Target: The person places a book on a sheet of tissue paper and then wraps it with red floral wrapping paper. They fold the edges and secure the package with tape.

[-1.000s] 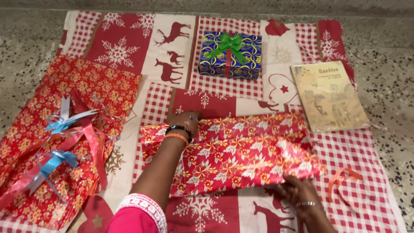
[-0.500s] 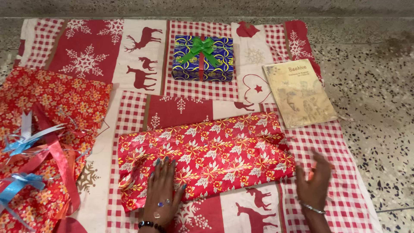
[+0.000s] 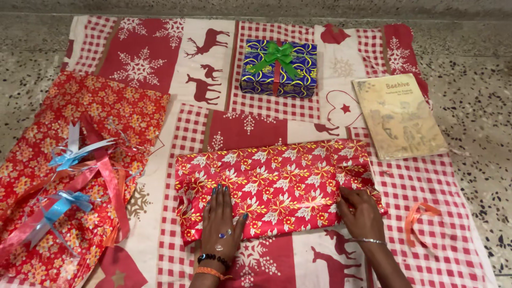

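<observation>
Along the cloth's (image 3: pixel 160 160) left edge lies a spare sheet of red flowered paper (image 3: pixel 80 138) with blue and red ribbons (image 3: pixel 80 176) on it. The left hand (image 3: pixel 221 221) lies flat, fingers spread, on the near left part of the red wrapped parcel (image 3: pixel 277 184) at the cloth's middle. The right hand (image 3: pixel 360 213) presses the parcel's right end; its fingertips seem tucked under a fold. Beyond: a blue gift box (image 3: pixel 277 69), a book (image 3: pixel 400 117), an orange ribbon (image 3: pixel 418 216).
</observation>
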